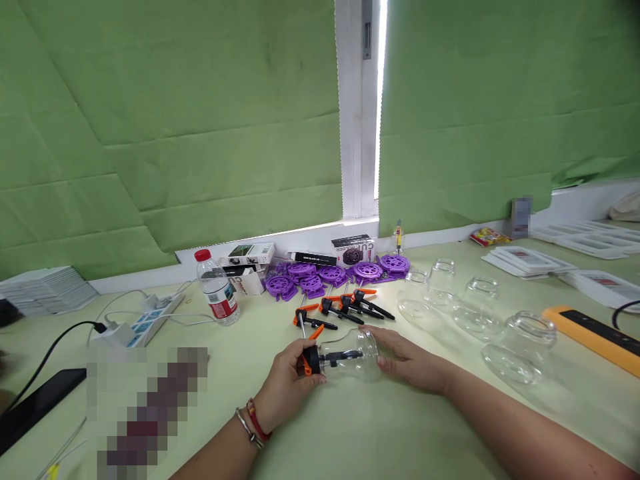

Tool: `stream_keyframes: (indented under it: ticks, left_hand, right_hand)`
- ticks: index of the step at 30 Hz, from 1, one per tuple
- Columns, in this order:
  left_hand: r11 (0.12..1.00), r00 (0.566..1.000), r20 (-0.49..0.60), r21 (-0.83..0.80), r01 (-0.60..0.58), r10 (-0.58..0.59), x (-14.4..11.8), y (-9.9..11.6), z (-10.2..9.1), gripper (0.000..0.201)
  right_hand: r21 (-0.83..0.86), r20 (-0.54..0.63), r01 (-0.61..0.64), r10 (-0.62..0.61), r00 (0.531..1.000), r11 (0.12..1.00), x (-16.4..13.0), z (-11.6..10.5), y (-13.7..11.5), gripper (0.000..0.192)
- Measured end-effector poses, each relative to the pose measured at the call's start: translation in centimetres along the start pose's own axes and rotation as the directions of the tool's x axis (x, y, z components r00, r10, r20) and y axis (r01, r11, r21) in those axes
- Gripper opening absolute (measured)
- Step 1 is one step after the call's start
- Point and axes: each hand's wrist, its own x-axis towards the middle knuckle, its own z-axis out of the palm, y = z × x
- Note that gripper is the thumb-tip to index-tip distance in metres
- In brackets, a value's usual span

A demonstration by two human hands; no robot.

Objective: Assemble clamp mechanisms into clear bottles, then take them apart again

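Note:
A clear glass bottle [367, 373] lies on its side just above the table, its neck to the left. My left hand [285, 380] is closed round a black cap [313, 360] with an orange lever, pressed against the bottle's neck; its black tube [345, 357] reaches inside the glass. Whether the cap is fastened, I cannot tell. At the wide base, my right hand [407, 357] grips the bottle between thumb and fingers. Several more black caps with orange levers [350, 308] lie in a row behind my hands. Several clear glass bottles [520, 350] stand upside down at the right.
Purple plastic round holders [367, 270] and small boxes [250, 253] line the back. A red-capped water bottle [219, 293] stands left, near a power strip [155, 320] with cables. An orange-edged device [595, 337] and white flat pieces [525, 261] lie at the right.

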Motion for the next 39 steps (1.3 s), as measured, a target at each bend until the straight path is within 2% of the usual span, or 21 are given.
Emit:
stream_keyframes:
  ticks: [2,7,12,20,27,31,33,39]
  left_hand:
    - [1.000,1.000,0.005,0.019,-0.004,0.004,0.0,0.0,0.0,0.044]
    - [0.999,1.000,0.007,0.043,-0.014,0.014,0.0,-0.2,0.0,0.043]
    - [1.000,1.000,-0.007,0.026,0.011,-0.011,0.0,0.2,0.1,0.044]
    - [0.999,1.000,0.008,0.037,-0.020,0.020,-0.1,0.1,0.0,0.046]
    - [0.985,0.997,0.002,0.155,-0.073,0.074,-0.2,-0.2,-0.2,0.046]
    - [0.970,0.988,0.014,0.191,-0.151,0.151,-0.3,-0.9,-0.3,0.044]
    - [0.972,0.988,0.021,0.179,-0.154,0.153,-0.2,-1.1,-0.3,0.046]
    - [0.979,0.995,0.016,0.174,-0.102,0.101,0.0,-1.2,-0.2,0.048]
  right_hand:
    - [0.022,0.004,0.001,-0.001,1.000,1.000,-0.1,0.0,0.0,0.079]
    - [0.156,-0.005,0.059,-0.059,0.998,0.986,-0.2,0.3,0.1,0.112]
    - [0.102,-0.061,0.052,-0.045,0.997,0.993,0.0,0.6,0.5,0.095]
    - [0.084,-0.061,0.059,-0.054,0.997,0.995,-0.1,0.6,0.6,0.091]
    - [0.108,-0.028,0.081,-0.078,0.997,0.991,0.0,0.1,0.1,0.087]
    - [0.121,-0.025,0.113,-0.111,0.993,0.986,0.1,-0.1,-0.6,0.064]
    - [0.125,-0.030,0.109,-0.106,0.994,0.986,0.2,-0.2,-0.8,0.056]
    - [0.094,-0.008,0.076,-0.076,0.997,0.993,0.2,0.0,-0.3,0.062]
